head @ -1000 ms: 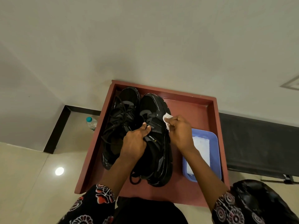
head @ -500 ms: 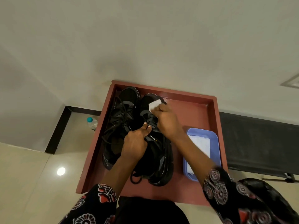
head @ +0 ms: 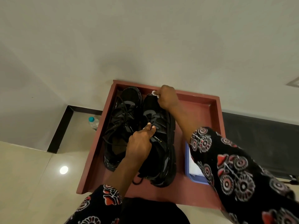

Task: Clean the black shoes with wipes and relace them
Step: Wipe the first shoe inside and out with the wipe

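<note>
Right hand (head: pixel 166 98) pinches the wipe (head: pixel 154 93) at the toe of the right shoe (head: pixel 159 139); its length runs toward the left hand (head: pixel 140 143), gripping the tongue.

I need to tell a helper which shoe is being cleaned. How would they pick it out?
Find the reddish-brown wooden tray against the wall. Two black lace-up shoes lie side by side in its left half. It is the right one, gripped by the left hand while the right hand presses a white wipe to its toe; the other lies untouched.
</note>
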